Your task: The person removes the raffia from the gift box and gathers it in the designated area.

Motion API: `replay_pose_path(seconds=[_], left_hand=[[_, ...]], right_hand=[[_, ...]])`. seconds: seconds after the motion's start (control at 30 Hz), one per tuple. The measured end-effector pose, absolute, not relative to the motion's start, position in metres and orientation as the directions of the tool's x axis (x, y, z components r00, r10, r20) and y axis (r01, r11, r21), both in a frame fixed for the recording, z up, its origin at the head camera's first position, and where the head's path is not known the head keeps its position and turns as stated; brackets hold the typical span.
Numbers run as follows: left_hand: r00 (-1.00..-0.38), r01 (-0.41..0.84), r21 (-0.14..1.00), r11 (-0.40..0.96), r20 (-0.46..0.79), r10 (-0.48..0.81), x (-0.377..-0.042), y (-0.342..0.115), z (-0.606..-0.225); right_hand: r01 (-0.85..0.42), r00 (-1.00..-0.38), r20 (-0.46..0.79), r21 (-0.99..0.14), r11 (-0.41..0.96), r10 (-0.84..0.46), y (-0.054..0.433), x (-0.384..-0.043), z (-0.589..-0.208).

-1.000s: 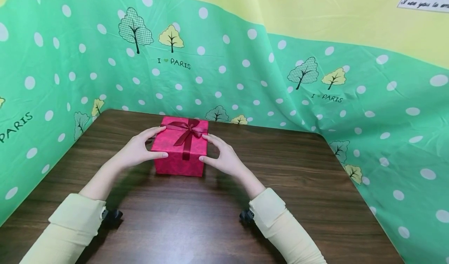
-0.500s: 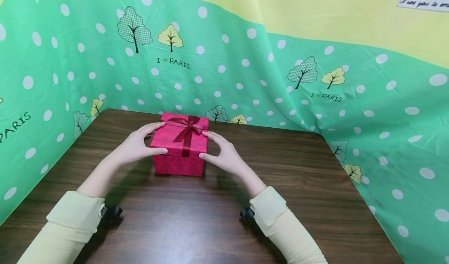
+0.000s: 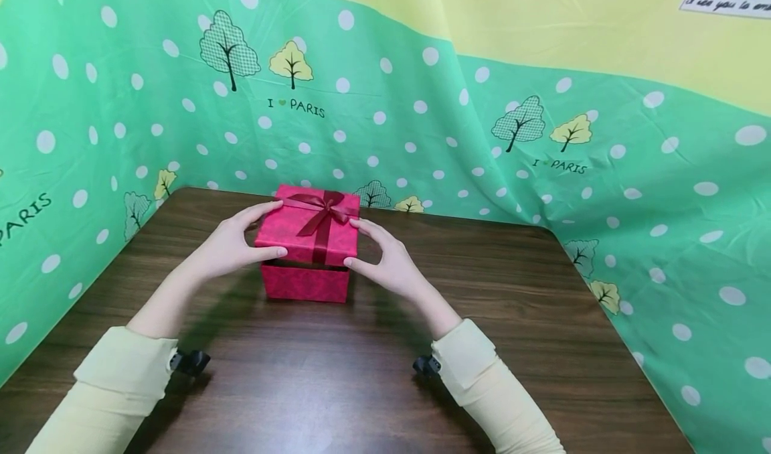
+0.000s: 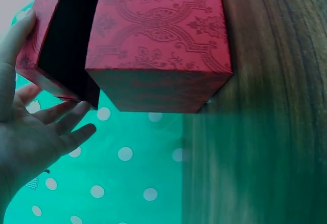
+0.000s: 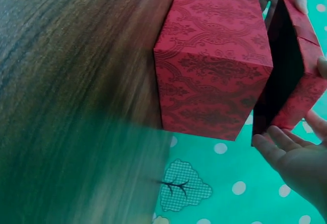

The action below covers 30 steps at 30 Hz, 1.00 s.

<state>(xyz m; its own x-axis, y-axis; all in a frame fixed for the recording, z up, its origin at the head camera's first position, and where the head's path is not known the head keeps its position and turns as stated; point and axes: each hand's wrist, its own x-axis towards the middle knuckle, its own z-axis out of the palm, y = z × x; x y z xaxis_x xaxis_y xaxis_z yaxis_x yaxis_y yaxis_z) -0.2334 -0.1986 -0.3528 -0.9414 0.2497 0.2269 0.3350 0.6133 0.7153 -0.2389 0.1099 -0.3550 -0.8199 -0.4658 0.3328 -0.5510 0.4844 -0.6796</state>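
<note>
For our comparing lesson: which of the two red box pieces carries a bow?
The lid, held above the base: a dark ribbon bow sits on its top; the base shows none.

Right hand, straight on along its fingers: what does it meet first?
The lid. The right hand is touching it, so there appears to be no gap to cross.

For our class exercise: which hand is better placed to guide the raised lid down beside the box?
Probably the right hand: it and the left hand both hold the lid, but more tabletop shows on its side.
</note>
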Motion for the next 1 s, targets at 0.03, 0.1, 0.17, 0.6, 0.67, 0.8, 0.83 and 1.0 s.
replay_pose_path(seconds=[0.03,0.1,0.17,0.6,0.67,0.8,0.83,1.0], left_hand=[[-0.943,0.332,0.716,0.614,0.227,0.245,-0.233,-0.198,-0.351],[-0.944,0.329,0.716,0.615,0.231,0.236,-0.231,-0.197,-0.348],[-0.945,0.326,0.716,0.617,0.235,0.227,-0.230,-0.196,-0.344],[-0.951,0.310,0.765,0.565,0.248,0.186,-0.220,-0.189,-0.329],[-0.951,0.309,0.773,0.554,0.254,0.177,-0.219,-0.189,-0.327],[-0.949,0.314,0.790,0.527,0.272,0.158,-0.216,-0.188,-0.324],[-0.949,0.314,0.794,0.520,0.276,0.151,-0.215,-0.187,-0.323],[-0.941,0.330,0.809,0.487,0.323,0.101,-0.212,-0.187,-0.321]], right_hand=[[-0.551,-0.820,0.336,-0.687,0.475,-0.464,0.110,-0.239,-0.354],[-0.549,-0.821,0.341,-0.693,0.467,-0.458,0.111,-0.237,-0.351],[-0.550,-0.820,0.348,-0.700,0.456,-0.455,0.111,-0.236,-0.349],[-0.565,-0.785,0.421,-0.787,0.246,-0.455,0.112,-0.220,-0.321],[-0.565,-0.779,0.427,-0.795,0.220,-0.459,0.111,-0.213,-0.313],[-0.557,-0.785,0.423,-0.802,0.218,-0.452,0.110,-0.206,-0.306],[-0.553,-0.788,0.421,-0.805,0.215,-0.450,0.110,-0.204,-0.305],[-0.547,-0.788,0.427,-0.816,0.186,-0.444,0.112,-0.201,-0.302]])
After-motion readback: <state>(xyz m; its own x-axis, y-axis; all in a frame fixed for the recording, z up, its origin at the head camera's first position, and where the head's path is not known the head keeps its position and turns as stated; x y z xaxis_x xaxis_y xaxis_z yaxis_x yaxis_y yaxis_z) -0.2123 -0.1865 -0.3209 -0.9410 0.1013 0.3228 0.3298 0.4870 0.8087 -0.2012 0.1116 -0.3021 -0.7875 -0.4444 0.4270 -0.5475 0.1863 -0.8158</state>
